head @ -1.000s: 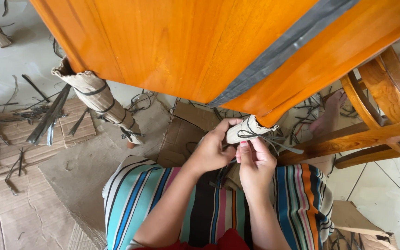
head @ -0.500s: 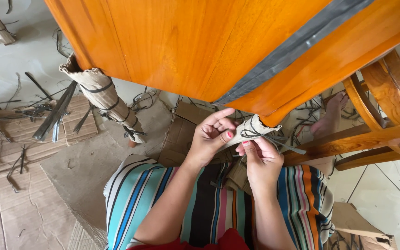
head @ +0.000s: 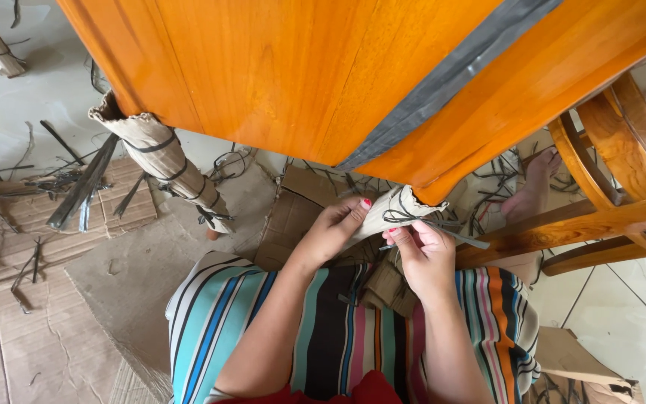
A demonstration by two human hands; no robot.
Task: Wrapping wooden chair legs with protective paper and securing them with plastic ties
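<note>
Left hand (head: pixel 334 228) grips cardboard wrap (head: pixel 383 217) on near table leg; right hand (head: pixel 424 251) pinches dark strap (head: pixel 431 223) around it. Step: unstrapping leg wrap under orange table (head: pixel 300 67); next needs strap pulled free

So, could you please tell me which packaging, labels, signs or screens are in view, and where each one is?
No labels, signs or screens show.
Cardboard wrap: tan, strapped round the near table leg, between the left hand and right hand.
Second cardboard wrap: tan tube with dark straps, on the far leg at left.
Flattened cardboard: brown sheets on the floor.
</note>
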